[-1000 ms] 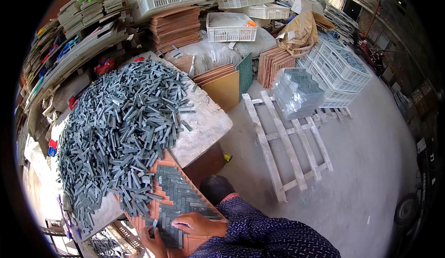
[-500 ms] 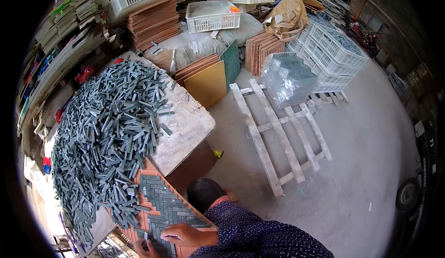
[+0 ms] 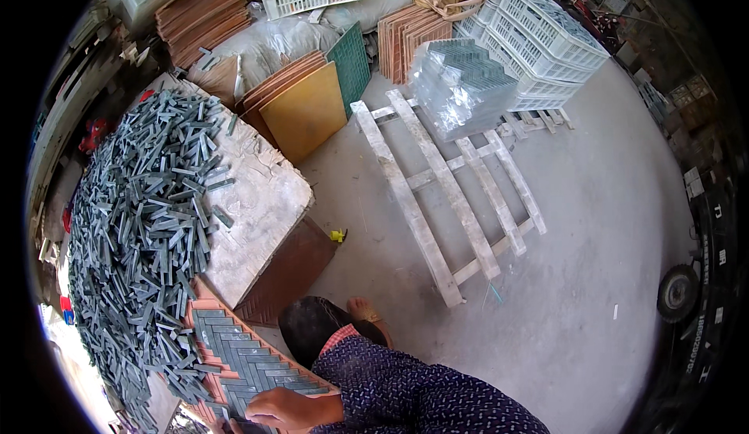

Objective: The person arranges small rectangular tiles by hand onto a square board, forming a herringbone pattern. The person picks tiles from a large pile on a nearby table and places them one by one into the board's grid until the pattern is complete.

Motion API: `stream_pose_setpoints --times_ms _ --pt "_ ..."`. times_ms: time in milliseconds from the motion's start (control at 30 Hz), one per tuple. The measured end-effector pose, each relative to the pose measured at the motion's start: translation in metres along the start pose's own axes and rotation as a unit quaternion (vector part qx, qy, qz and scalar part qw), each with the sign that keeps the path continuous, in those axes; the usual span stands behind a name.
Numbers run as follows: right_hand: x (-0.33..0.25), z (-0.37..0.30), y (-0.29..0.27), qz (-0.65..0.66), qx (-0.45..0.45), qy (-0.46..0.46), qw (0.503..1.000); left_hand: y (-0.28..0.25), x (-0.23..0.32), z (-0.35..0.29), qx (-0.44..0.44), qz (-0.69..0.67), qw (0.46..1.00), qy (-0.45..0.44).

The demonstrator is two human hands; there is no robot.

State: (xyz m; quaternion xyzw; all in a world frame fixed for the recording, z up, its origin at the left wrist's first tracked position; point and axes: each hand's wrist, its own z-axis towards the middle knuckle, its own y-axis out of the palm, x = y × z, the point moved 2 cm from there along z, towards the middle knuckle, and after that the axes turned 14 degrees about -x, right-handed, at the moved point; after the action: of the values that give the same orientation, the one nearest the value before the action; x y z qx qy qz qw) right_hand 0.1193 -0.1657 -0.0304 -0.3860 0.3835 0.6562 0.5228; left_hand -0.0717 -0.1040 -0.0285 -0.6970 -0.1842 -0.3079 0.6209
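A terracotta-coloured board [image 3: 204,300] carries dark grey-green strip tiles [image 3: 248,356] laid in a herringbone pattern. Over its lower part rests my right hand [image 3: 290,409], fingers curled and pressed together against the tiles; whatever they hold, if anything, is hidden. Only the fingertips of my left hand [image 3: 218,428] show at the lower edge, closed about a small strip tile [image 3: 225,414]. A large heap of loose strip tiles [image 3: 140,231] lies just left of the board.
The heap lies on a worn pale tabletop [image 3: 261,200]. On the floor to the right is a wooden pallet [image 3: 445,176] bearing a wrapped stack of tile sheets [image 3: 464,87]. White crates [image 3: 538,36] stand behind, a yellow-brown board [image 3: 304,114] leans nearby, and a black wheel [image 3: 677,292] stands far right.
The whole view has shifted, so the table, heap and pallet sit further left. Both hands remain at the lower part of the board; less of my left hand shows.
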Motion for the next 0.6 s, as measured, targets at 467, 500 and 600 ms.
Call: stream_pose_setpoints --times_ms 467,500,600 --pt "-0.017 -0.004 -0.011 -0.086 -0.005 0.027 0.996 -0.002 -0.03 -0.017 0.023 -0.024 0.998 0.044" --pt "-0.019 -0.003 -0.011 -0.103 -0.019 0.031 0.994 -0.003 -0.027 -0.016 0.015 -0.049 0.999 -0.006" --pt "-0.03 -0.001 -0.013 -0.15 -0.046 0.068 0.985 -0.008 -0.013 -0.016 0.049 -0.062 0.997 0.014"
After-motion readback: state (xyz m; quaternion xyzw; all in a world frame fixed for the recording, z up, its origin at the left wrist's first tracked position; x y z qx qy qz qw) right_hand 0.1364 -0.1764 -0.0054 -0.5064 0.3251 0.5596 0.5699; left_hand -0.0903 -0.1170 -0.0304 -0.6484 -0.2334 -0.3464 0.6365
